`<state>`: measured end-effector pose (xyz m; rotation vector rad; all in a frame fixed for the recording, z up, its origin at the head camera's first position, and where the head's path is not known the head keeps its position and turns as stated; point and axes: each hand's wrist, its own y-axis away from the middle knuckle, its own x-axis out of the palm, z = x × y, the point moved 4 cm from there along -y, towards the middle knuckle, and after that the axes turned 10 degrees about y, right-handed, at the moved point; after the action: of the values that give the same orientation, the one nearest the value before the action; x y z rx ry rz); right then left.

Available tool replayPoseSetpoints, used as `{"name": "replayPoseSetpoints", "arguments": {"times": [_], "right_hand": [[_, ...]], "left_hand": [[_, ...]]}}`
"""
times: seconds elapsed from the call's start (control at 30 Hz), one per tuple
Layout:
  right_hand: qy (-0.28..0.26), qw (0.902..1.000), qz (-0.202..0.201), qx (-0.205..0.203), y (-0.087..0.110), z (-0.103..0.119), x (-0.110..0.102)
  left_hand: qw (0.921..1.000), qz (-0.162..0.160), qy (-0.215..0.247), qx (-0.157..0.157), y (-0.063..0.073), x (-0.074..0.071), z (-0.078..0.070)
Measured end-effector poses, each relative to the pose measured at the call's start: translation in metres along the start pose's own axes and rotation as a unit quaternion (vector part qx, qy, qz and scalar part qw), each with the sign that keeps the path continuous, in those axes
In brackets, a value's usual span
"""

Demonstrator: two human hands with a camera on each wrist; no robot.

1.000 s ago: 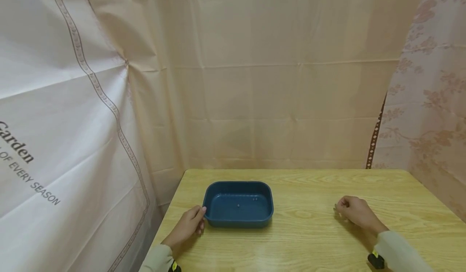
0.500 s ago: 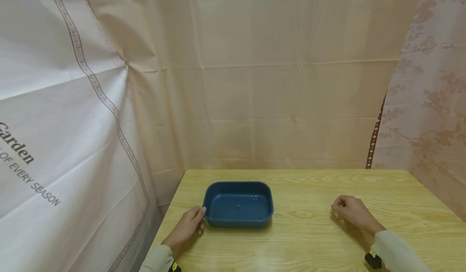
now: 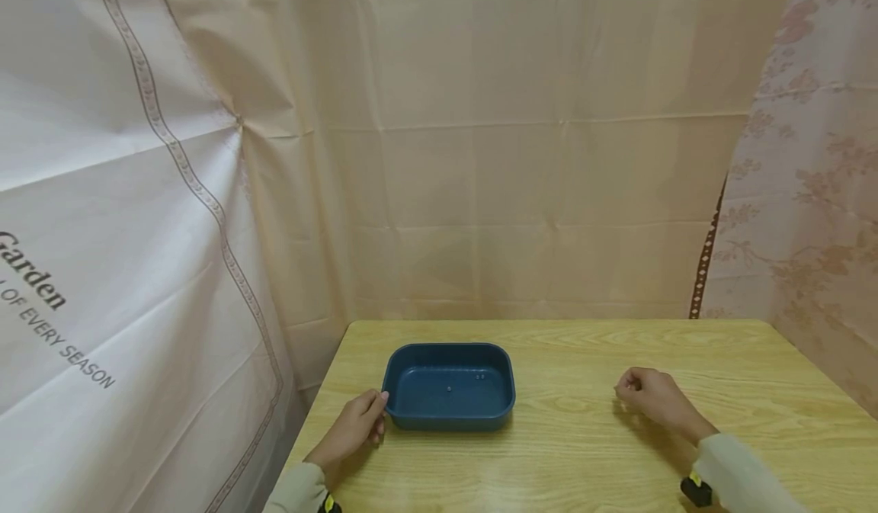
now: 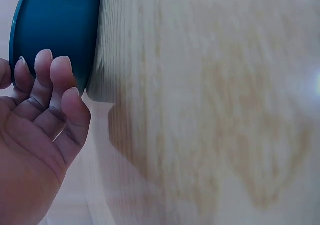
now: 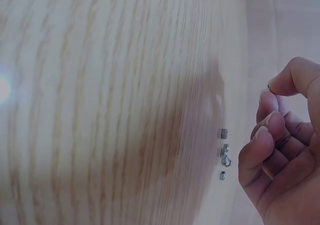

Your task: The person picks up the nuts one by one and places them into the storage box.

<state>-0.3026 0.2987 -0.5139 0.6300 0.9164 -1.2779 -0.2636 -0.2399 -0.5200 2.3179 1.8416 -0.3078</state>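
Observation:
A dark blue rectangular tray (image 3: pixel 449 424) stands on the table in the head view, with a few tiny pieces (image 3: pixel 480 376) on its floor. My left hand (image 3: pixel 353 424) grips the tray's left end, thumb at the rim and fingers curled against the outer wall. To the right, my right hand (image 3: pixel 658 399) is held over the table, thumb and index finger pinched together. In the right wrist view a tiny bit of a nut (image 5: pixel 269 87) shows between those fingertips, mostly hidden. Several metal nuts (image 5: pixel 224 150) lie on the table beside this hand; the head view does not show them.
The light wood-grain table (image 3: pixel 569 452) reaches back to a beige hanging cloth (image 3: pixel 521 193). A white printed cloth (image 3: pixel 137 269) hangs at the left, a floral one (image 3: pixel 809 216) at the right.
My right hand has shifted a little to the left over the table. The small metal bits seen at its fingertips earlier are now out of sight in the head view. Left hand and tray stay put.

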Motion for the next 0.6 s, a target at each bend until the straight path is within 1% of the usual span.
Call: {"name": "replayPoseSetpoints", "arguments": {"times": [0.13, 0.17, 0.4, 0.6], "right_hand": [[-0.002, 1.0000, 0.002, -0.008, 0.000, 0.004, 0.000], [-0.006, 1.0000, 0.004, -0.005, 0.000, 0.005, 0.000], [-0.009, 0.9998, 0.005, -0.018, -0.002, 0.009, 0.002], [-0.021, 0.9996, 0.005, -0.016, -0.003, 0.013, 0.005]], "left_hand": [[1.0000, 0.002, -0.005, 0.003, 0.000, 0.000, -0.001], [1.0000, 0.002, -0.007, 0.004, 0.000, 0.000, -0.001], [0.9999, 0.000, -0.010, 0.002, -0.001, -0.001, 0.000], [0.9999, -0.001, -0.010, 0.002, -0.001, -0.001, 0.002]]}}
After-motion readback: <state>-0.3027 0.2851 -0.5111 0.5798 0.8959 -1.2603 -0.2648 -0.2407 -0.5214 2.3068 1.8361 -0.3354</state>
